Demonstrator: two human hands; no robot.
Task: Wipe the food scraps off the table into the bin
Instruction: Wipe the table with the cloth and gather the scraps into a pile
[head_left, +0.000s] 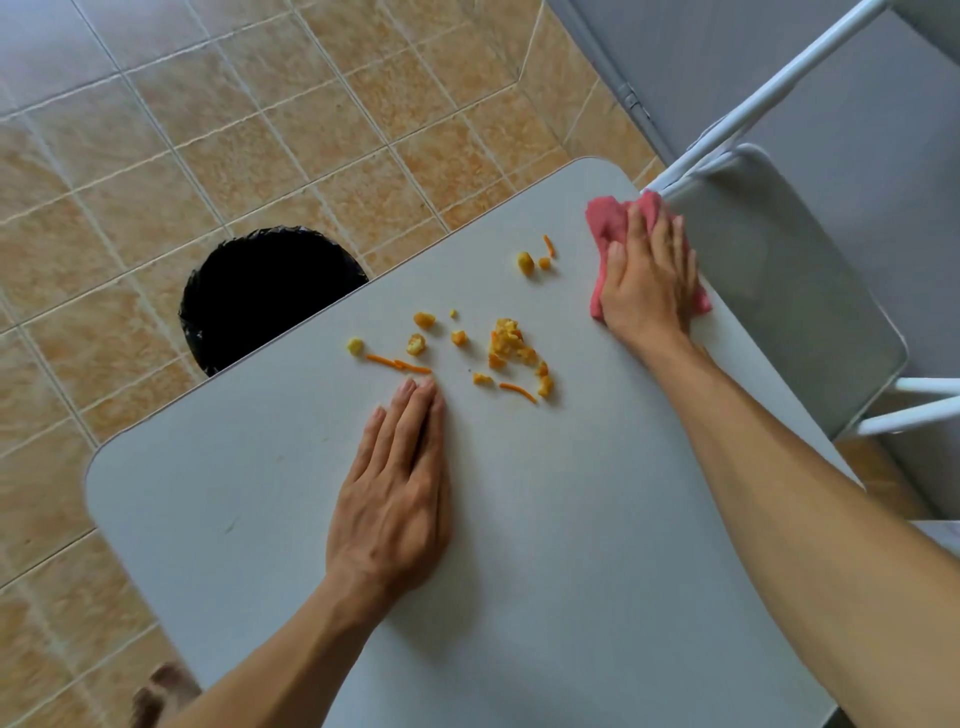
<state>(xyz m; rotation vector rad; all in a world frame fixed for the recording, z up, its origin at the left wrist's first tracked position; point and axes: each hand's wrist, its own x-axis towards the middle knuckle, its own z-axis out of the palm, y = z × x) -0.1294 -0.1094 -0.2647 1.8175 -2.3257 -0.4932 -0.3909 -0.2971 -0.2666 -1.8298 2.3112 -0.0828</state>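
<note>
Wipe not yet begun: yellow-orange food scraps (498, 343) all lie mid-tabletop (234, 483), right hand (649, 280) pressed flat on the pink cloth (605, 218) at the far right edge, left hand (395, 493) flat, empty, bin (260, 296) waiting beyond the left edge.

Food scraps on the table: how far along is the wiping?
Done: nothing visibly; the food scraps all lie on the table. In hand: the right hand presses a pink cloth flat near the far right edge; the left hand rests flat. Left: sweeping everything to the bin beside the left edge.
</note>
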